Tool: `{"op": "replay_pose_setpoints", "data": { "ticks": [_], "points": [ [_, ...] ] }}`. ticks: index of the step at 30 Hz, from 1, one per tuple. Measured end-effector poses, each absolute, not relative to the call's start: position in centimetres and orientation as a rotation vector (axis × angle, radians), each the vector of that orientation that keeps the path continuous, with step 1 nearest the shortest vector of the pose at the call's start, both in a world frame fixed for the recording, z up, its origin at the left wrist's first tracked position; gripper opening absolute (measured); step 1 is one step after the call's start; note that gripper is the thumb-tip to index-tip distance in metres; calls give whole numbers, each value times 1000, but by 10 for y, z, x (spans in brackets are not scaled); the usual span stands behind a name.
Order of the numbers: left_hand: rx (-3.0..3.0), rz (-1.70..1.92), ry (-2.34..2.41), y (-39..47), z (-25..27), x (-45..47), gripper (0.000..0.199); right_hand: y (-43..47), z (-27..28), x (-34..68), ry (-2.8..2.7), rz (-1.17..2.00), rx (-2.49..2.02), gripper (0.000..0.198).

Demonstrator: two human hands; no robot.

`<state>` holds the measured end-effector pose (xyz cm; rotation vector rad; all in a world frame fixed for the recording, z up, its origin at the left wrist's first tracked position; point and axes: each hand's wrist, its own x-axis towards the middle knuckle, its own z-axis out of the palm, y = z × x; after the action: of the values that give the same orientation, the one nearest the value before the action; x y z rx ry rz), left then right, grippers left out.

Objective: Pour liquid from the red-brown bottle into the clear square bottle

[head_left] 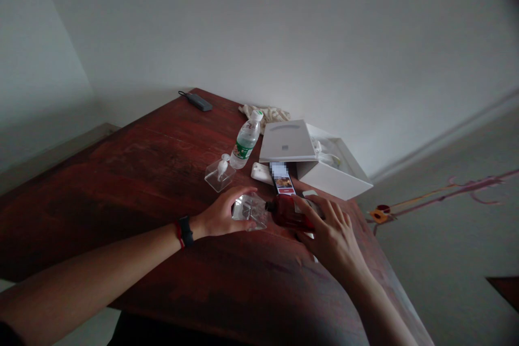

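My left hand [223, 213] is wrapped round a clear see-through container [250, 212], which lies tilted on its side with its opening toward the right. My right hand [334, 227] grips a dark red bottle [288, 213], tipped nearly level. The bottle's black neck points left and meets the rim area of the container; whether they touch I cannot tell. Any liquid passing between them is too small to make out. Just beyond my left hand, a clear square piece with a white pump-like part [222, 167] rests on the table.
A water bottle with a green label [244, 146] stands behind. A lit phone [283, 179] leans against a white box [287, 143], beside a white object [261, 172]. An open white box [340, 170], a crumpled cloth [271, 114] and a grey device [198, 101] lie along the wooden table [133, 178].
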<state>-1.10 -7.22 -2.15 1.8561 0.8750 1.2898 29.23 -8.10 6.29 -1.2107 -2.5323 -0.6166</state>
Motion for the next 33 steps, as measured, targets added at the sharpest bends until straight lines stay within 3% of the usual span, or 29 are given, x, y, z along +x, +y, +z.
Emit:
{"op": "replay_pose_setpoints", "data": {
  "ticks": [33],
  "points": [
    [1842,1263,885,-74,-19,-10,76,-81,63,293,-2543,-594,-1215,86]
  ]
}}
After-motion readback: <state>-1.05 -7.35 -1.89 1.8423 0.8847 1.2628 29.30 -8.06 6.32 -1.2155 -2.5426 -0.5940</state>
